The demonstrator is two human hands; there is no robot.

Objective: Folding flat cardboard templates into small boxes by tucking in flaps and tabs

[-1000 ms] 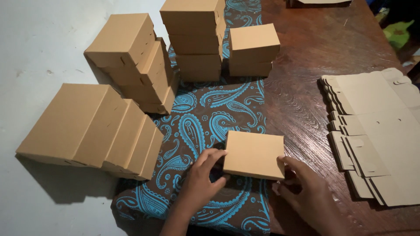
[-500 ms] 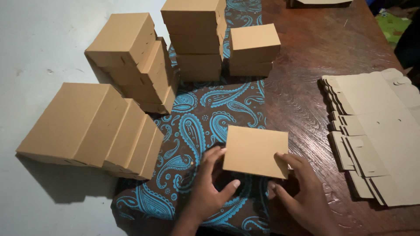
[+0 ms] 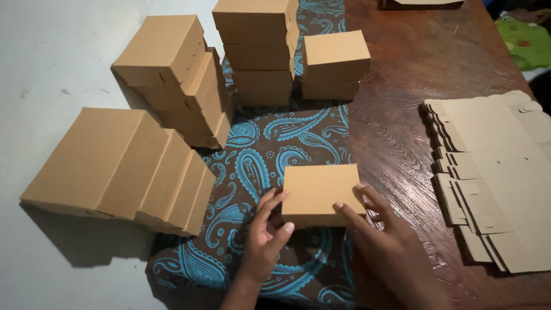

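- left hand point(image 3: 265, 238) and right hand point(image 3: 383, 247): fingers grasping closed cardboard box point(image 3: 321, 192) from both sides
- box sits over paisley cloth point(image 3: 258, 161) on counter point(image 3: 402, 86)
- flat blanks point(image 3: 496, 172) at right

Between the fingers of the left hand point(image 3: 263, 241) and the right hand point(image 3: 383, 244) sits a small box point(image 3: 321, 192) of plain brown cardboard, matt and smooth, with no sheen at all. Under the fingertips lies a woven cloth point(image 3: 258, 166), dark with a turquoise paisley print, soft and dull. Just right of the fingers the table point(image 3: 396, 115) is dark wood, varnished and glossy, grain catching the light. Farther right, the flat blanks point(image 3: 493, 178) are the same matt cardboard, die-cut with clean edges. Beyond the fingers and to their left, the folded boxes point(image 3: 172, 74) look like identical dry, unprinted card.
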